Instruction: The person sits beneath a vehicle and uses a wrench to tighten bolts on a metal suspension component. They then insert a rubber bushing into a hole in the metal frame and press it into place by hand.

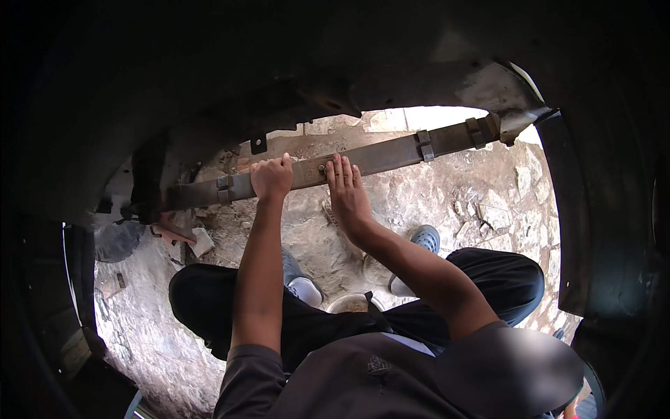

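Observation:
A long brown metal leaf spring (384, 155) runs slantwise under the vehicle body, its right end higher in the picture. Wrapped over its left half is my left hand (271, 178), fingers closed on the top edge. My right hand (348, 194) lies flat against the middle of the spring, fingers stretched out and close together. Just left of those fingertips shows a small round bolt head (322, 168). Metal clips band the spring: one clip (223, 189) left of my left hand, another clip (425, 146) to the right, and a third clip (476, 133) near the right end.
Dark wheel-arch panels (230, 77) close in above and at both sides. A reddish metal piece (172, 230) stands under the spring's left end, beside a dark plastic bag (120, 241). Loose stones (494, 211) lie on the rough ground. A round pale seat or bucket (354, 303) is between my legs.

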Tool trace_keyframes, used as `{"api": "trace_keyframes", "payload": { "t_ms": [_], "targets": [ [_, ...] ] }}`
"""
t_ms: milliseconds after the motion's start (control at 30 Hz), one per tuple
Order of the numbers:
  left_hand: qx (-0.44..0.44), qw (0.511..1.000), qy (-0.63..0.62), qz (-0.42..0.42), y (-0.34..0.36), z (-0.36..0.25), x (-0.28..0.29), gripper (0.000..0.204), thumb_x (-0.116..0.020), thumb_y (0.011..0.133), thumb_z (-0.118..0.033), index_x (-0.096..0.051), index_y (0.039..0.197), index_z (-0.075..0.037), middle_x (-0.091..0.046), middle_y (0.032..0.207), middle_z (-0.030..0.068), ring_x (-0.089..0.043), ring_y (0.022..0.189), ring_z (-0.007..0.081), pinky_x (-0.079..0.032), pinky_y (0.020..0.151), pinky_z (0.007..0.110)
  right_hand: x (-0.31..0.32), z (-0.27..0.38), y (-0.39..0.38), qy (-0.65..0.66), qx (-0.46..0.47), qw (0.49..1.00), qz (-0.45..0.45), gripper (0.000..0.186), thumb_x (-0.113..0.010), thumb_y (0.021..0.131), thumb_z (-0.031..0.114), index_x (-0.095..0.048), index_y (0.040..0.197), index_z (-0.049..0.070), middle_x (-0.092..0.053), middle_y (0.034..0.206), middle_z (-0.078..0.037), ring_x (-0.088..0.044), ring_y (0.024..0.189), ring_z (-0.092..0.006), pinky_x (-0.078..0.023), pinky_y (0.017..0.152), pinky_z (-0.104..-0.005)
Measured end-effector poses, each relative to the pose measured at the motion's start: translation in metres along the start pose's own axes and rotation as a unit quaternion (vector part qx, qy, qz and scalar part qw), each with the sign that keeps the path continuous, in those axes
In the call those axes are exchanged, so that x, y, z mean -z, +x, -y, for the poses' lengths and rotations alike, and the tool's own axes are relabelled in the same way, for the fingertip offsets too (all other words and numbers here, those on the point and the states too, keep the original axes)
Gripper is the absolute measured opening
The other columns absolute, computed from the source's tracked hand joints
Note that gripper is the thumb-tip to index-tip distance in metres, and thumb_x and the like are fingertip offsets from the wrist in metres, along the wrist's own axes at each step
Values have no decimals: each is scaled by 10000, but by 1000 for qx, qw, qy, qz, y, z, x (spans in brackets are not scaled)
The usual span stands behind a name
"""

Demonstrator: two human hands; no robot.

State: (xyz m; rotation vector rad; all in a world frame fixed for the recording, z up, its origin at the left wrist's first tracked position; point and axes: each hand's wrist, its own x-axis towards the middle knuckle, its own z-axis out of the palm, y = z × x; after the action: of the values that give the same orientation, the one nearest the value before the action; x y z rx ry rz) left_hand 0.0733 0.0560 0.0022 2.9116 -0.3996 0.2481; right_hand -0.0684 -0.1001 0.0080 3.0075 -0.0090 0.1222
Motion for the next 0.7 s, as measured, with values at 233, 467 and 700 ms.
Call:
{"api": "trace_keyframes", "payload": {
  "t_ms": [233,467,700],
  "targets": [
    [-8,1000,20,-8,0,-5,-1,501,-485,1036,-413,-802,819,-92,-760,847,147,-711,888,319,-453,960,447,3,0,35,-49,-34,998,23,679,-457,1023,192,-221,1609,-57,-232,1686,-257,-234,1573,-372,-209,1279,-485],
    [-3,1000,-3,-15,-4,1,-3,493,-499,1029,-405,-793,799,-84,-758,831,137,-708,870,316,-460,950,446,9,7,-4,-49,-8,998,40,676,-441,1033,203,-211,1615,-51,-228,1691,-246,-226,1576,-366,-202,1280,-487],
    [-9,1000,-4,-20,-3,-4,-1,492,-503,1028,-404,-793,791,-84,-755,814,129,-707,868,317,-461,950,442,3,-3,25,-10,-22,1000,-20,678,-478,995,152,-248,1592,-75,-268,1663,-284,-269,1559,-385,-207,1280,-480]
  ]
}}
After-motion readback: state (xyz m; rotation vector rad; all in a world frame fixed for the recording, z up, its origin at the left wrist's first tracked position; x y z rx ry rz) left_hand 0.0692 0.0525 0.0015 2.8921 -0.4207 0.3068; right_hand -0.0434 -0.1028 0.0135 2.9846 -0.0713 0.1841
